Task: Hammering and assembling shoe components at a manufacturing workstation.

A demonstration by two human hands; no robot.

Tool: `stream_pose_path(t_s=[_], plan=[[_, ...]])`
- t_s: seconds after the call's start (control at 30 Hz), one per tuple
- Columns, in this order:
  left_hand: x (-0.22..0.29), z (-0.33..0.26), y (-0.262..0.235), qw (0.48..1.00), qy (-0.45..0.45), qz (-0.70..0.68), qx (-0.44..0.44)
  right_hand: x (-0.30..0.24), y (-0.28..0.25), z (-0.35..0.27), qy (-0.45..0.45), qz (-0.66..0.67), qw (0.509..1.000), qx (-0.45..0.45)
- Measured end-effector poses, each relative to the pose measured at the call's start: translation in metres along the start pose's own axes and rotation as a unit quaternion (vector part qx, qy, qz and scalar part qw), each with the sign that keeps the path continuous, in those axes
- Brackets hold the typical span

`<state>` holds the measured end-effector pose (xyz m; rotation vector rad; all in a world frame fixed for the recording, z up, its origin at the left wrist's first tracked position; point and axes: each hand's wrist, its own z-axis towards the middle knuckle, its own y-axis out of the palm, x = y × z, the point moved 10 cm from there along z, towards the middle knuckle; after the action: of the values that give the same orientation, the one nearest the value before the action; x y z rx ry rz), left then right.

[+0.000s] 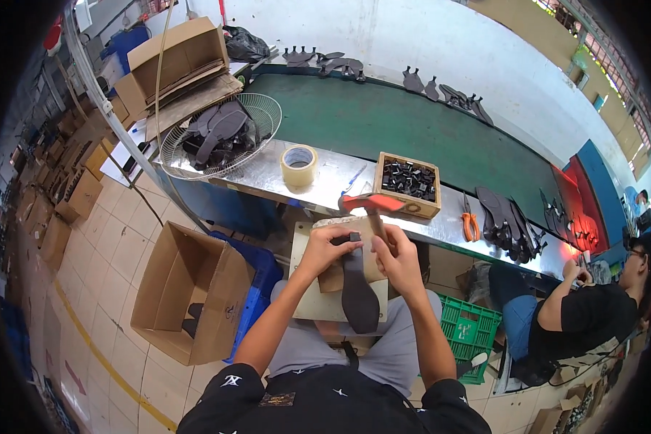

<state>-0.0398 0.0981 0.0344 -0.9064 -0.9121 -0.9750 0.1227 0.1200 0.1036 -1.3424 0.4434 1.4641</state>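
Observation:
My right hand (399,262) is closed round the handle of a hammer (373,203) with a red head, raised just above the work block. My left hand (324,249) pinches a small black piece (354,236) at the upper end of a dark shoe sole (359,298); whether the two are joined I cannot tell. The sole lies lengthwise toward me over a tan block (330,280), its wide end hanging above my lap. Beneath the block is a cream-coloured board (309,307).
On the metal bench, a wooden box (432,210) holds small black pieces, beside a tape roll (299,166), orange-handled pliers (470,226) and a wire basket (271,119) of soles. A cardboard box (148,318) stands left, a green crate (452,318) right. Another person (586,318) sits at right.

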Motion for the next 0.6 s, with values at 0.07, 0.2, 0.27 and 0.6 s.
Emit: stream_pose_path(t_s=[0.07, 0.2, 0.27, 0.6], plan=[[0.004, 0.003, 0.002, 1.0, -0.01, 0.001, -0.019, 0.004, 0.003, -0.019, 0.078, 0.093, 0.992, -0.026], [0.006, 0.005, 0.003, 0.999, -0.007, -0.007, -0.039, -0.022, -0.012, -0.037, 0.0, 0.001, 1.0, -0.019], [0.0, 0.004, 0.004, 0.999, -0.03, -0.028, -0.035, -0.03, -0.019, -0.039, 0.014, -0.016, 1.0, -0.021], [-0.004, 0.002, 0.003, 0.999, -0.032, -0.005, -0.029, -0.059, -0.014, -0.039, -0.078, -0.1, 0.992, -0.027]])
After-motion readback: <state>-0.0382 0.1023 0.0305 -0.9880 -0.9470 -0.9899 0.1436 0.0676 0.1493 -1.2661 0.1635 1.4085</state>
